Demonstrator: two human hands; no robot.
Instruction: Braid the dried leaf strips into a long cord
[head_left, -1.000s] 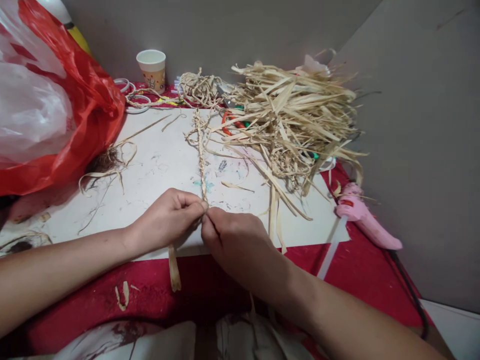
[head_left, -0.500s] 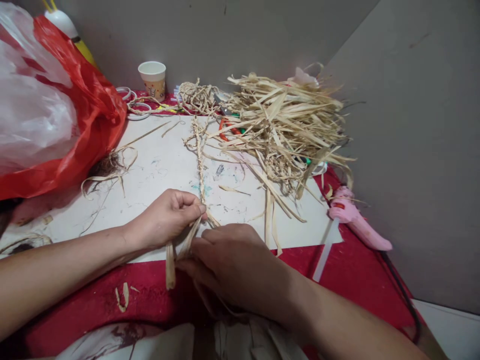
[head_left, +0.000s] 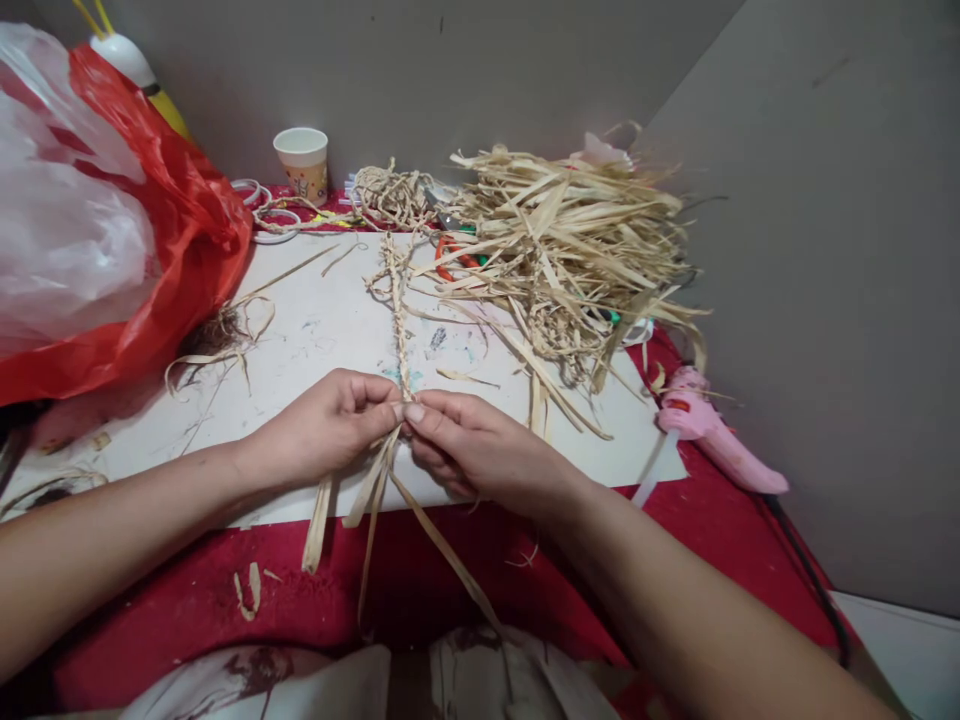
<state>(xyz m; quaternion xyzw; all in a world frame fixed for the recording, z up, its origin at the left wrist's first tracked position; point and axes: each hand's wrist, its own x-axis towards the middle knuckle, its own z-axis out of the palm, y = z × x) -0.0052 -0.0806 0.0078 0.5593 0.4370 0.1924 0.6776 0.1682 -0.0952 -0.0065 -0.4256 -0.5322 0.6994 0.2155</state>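
A thin straw braid (head_left: pixel 398 320) runs down the white board toward me. At its lower end my left hand (head_left: pixel 349 415) pinches the plait between thumb and fingers. Right beside it, my right hand (head_left: pixel 469 435) pinches the same spot, the two thumbs almost touching. Loose straw strands (head_left: pixel 442 540) fan out below the fingers over the red cloth. One wider strip (head_left: pixel 318 525) hangs under my left hand. The exact crossing of strands is hidden by the fingertips.
A heap of dry straw (head_left: pixel 570 240) covers the back right, with orange-handled scissors (head_left: pixel 446 260) partly under it. A pink glue gun (head_left: pixel 712 430) lies right. A paper cup (head_left: pixel 302 165), coiled braid (head_left: pixel 394 195) and red plastic bag (head_left: pixel 202 240) stand at back and left.
My right hand has moved up and turned, from pulling strands below to pinching the braid's end beside my left hand. The strands it held now hang loose.
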